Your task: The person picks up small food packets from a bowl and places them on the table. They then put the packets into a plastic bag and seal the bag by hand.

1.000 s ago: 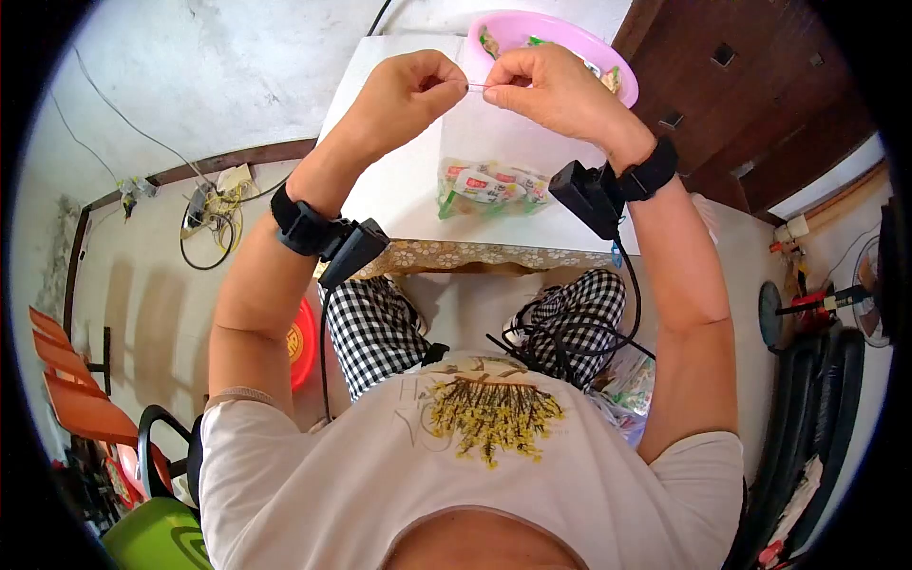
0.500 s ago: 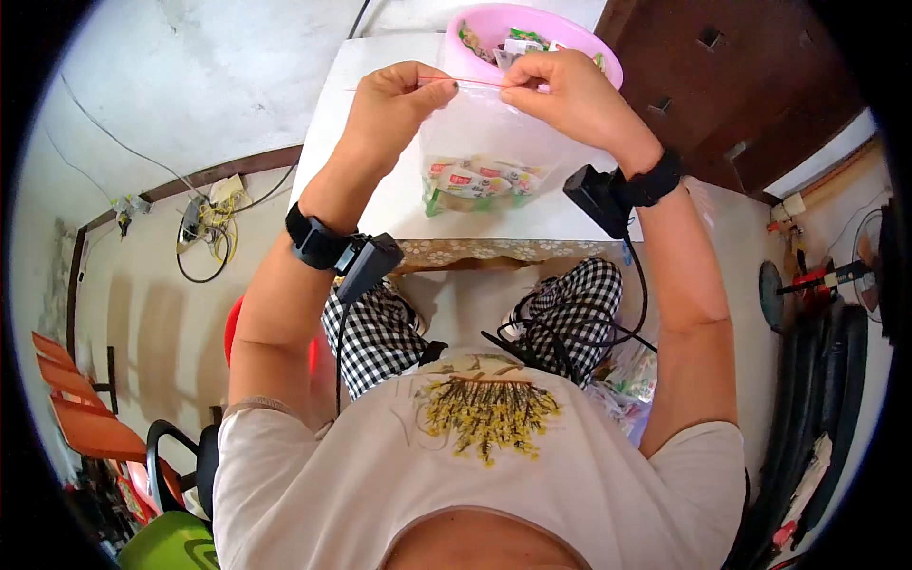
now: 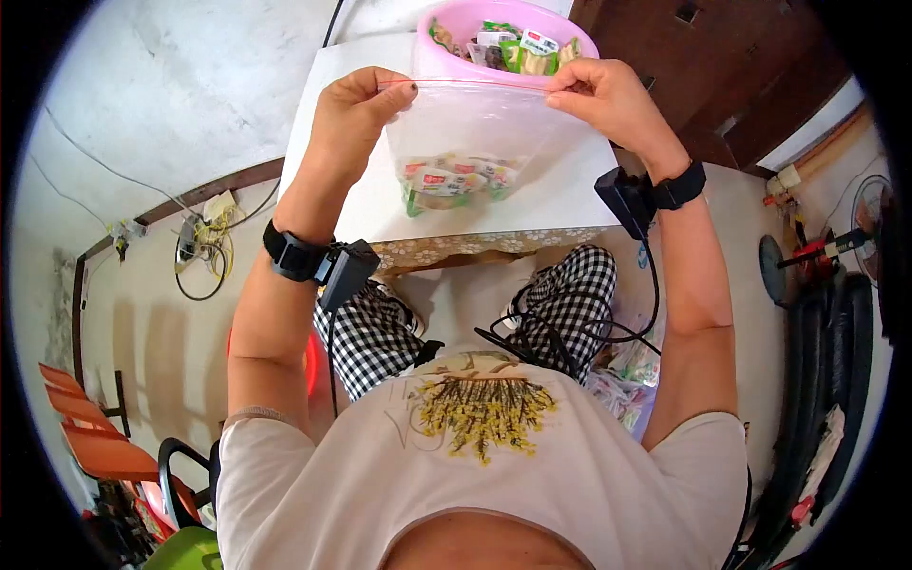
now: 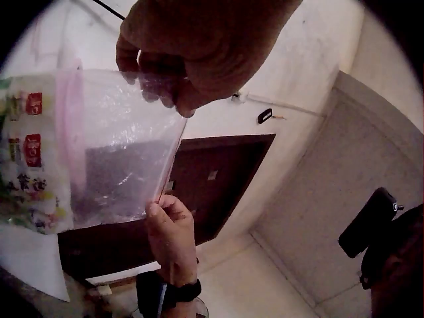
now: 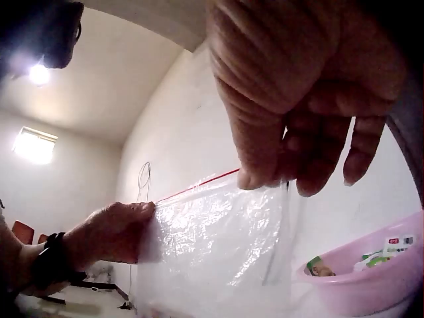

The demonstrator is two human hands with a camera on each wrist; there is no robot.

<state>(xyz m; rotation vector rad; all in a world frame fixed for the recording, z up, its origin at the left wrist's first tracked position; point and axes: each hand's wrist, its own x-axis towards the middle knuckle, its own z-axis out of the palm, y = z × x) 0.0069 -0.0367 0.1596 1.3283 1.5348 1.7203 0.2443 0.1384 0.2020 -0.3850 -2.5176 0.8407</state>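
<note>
Between both hands a clear plastic zip bag (image 3: 465, 123) is stretched taut, its red seal strip running straight across the top. My left hand (image 3: 350, 119) pinches the strip's left end between thumb and fingers. At the other end my right hand (image 3: 613, 104) pinches the same top edge. Several printed packets (image 3: 458, 180), white and green with red labels, lie in the bottom of the bag. In the right wrist view the bag's upper film (image 5: 212, 232) looks shiny and wrinkled beneath the red line.
A pink basin (image 5: 344, 295) with several small food packets (image 3: 537, 52) stands at the back of the white table (image 3: 351, 204). A brown door (image 3: 693, 76) is at the right. Black cables (image 3: 570, 337) hang over the person's lap.
From close together, the hands have moved well apart along the top edge, drawing the bag wide. The red strip, barely visible before, now spans the whole gap.
</note>
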